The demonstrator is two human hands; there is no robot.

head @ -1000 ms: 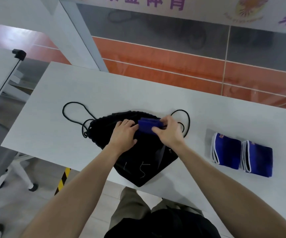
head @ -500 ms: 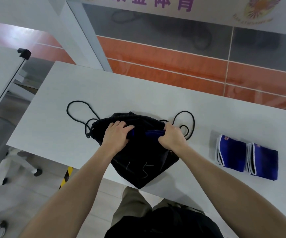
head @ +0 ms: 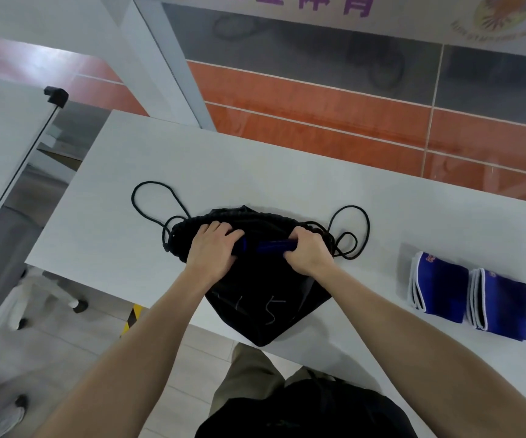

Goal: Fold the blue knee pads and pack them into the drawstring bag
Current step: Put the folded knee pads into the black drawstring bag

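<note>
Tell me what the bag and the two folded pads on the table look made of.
Bag: thin black woven fabric, probably nylon or polyester; it lies limp and creases, with a faint sheen. Folded pads: soft matte blue knit, likely elastic, with white bound edges showing in layers.

Blue knee pad (head: pixel 272 247) (folded) entering black bag (head: pixel 255 298)

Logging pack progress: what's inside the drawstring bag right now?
One blue knee pad is partway into the mouth of the drawstring bag, held by the left hand and right hand. Anything deeper is hidden by black fabric. Two folded pads lie outside.
</note>
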